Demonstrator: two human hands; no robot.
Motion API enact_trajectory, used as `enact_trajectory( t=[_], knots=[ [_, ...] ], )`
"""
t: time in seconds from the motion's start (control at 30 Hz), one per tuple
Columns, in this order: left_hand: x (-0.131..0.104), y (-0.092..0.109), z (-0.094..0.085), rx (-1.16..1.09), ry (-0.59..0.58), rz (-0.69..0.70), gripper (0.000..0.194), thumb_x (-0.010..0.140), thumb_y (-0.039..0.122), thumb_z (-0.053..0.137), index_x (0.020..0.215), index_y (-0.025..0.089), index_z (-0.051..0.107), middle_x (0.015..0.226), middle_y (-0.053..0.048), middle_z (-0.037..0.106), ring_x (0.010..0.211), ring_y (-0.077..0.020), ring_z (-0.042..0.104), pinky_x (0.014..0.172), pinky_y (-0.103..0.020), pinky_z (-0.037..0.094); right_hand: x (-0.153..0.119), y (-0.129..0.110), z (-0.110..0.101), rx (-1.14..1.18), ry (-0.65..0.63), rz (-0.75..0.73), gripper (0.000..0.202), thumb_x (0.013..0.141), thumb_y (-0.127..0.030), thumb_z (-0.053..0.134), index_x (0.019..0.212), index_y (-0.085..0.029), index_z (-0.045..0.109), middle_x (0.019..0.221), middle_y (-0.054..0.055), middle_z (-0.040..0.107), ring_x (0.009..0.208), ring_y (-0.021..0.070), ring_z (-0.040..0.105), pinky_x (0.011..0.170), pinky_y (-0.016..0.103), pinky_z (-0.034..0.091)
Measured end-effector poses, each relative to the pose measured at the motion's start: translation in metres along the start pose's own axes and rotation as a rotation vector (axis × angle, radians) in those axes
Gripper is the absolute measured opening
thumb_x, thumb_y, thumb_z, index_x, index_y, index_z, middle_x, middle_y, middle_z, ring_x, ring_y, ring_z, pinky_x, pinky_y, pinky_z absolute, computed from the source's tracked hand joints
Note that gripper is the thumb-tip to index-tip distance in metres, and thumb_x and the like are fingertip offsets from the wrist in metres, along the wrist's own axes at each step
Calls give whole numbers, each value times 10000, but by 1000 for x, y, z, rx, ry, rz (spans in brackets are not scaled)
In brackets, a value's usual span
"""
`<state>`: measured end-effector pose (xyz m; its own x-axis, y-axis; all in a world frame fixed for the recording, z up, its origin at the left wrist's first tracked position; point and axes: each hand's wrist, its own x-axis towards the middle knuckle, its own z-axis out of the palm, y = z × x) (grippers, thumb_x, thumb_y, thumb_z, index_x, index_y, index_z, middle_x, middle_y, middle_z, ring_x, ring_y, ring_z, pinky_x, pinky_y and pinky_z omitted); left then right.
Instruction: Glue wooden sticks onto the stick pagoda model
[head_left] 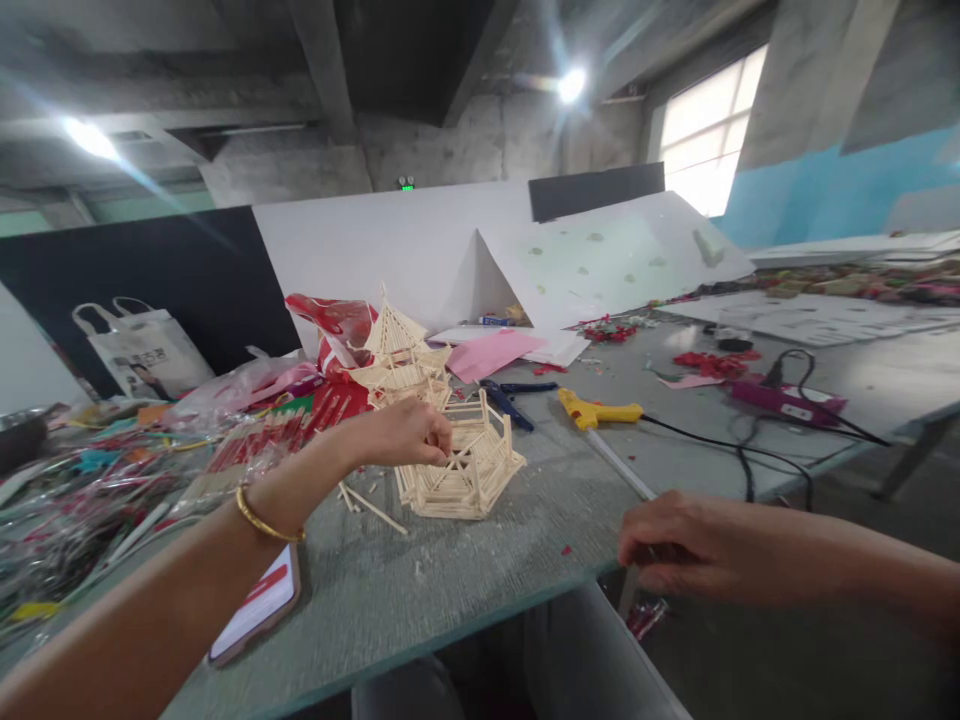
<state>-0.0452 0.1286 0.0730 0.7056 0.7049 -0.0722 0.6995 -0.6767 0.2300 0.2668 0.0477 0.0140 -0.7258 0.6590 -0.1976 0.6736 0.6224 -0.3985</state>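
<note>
My left hand (409,432) reaches over a pale wooden-stick base (469,490) with several sides and low upright railings. Its fingers are curled in a pinch; whatever they hold, if anything, is hidden. Behind it stands a tiered pagoda roof (396,345) made of the same sticks, partly covered by the hand. At the table's front edge, my right hand (697,545) is closed, its contents not clear. A yellow hot glue gun (600,412) lies beyond that hand, and its long white glue stick (619,463) points toward the fingers.
Blue-handled pliers (510,400) lie behind the base. Loose sticks (379,510) and a phone (259,605) are at the left. Plastic-wrapped craft material (112,510) is heaped farther left. A black cord runs to a purple power strip (791,400) at the right.
</note>
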Motion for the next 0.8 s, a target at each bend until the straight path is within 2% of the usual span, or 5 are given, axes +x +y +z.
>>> enact_trajectory(
  t=[0.5, 0.8],
  knots=[
    [2, -7, 4, -26, -21, 6, 122, 688, 189, 551, 745, 172, 657, 670, 0, 648, 639, -113, 569, 575, -203, 381, -2, -6, -1, 15, 0, -23, 204, 870, -320, 446, 916, -202, 606, 862, 28, 609, 809, 133, 548, 736, 235, 374],
    [2, -9, 6, -38, -42, -6, 151, 689, 196, 548, 780, 166, 664, 697, -15, 658, 645, -120, 589, 593, -211, 408, 22, -17, 9, 17, 89, -94, 181, 862, -259, 457, 931, -185, 608, 871, 33, 626, 793, 125, 551, 714, 228, 370]
  ],
)
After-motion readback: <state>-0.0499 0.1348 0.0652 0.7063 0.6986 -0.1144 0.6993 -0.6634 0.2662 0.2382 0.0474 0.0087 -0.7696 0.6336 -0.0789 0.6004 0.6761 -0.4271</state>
